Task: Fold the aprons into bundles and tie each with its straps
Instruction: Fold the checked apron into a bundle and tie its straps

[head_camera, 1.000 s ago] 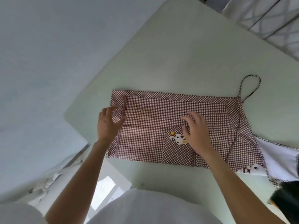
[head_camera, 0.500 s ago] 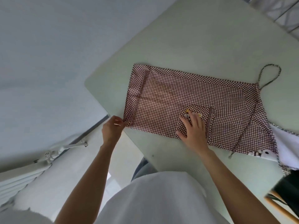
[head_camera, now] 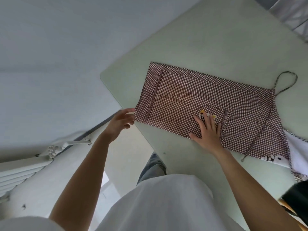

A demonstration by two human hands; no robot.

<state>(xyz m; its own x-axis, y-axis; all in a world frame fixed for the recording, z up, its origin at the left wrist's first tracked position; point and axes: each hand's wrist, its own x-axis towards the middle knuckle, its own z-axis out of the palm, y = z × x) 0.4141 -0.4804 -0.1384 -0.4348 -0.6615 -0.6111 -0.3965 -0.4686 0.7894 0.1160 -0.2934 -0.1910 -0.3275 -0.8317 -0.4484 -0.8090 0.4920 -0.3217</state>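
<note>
The checked apron (head_camera: 205,104) is spread by the tabletop's (head_camera: 216,39) near-left corner, pressed flat under the right hand (head_camera: 207,130). Its corner is only touched by the left hand's (head_camera: 119,122) relaxed fingers; layers could be skewed by a loose pull.

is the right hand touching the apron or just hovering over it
Touching. The head view shows the right hand lying flat, fingers spread, on the checked apron over its pocket, with no gap or shadow between palm and cloth.
</note>
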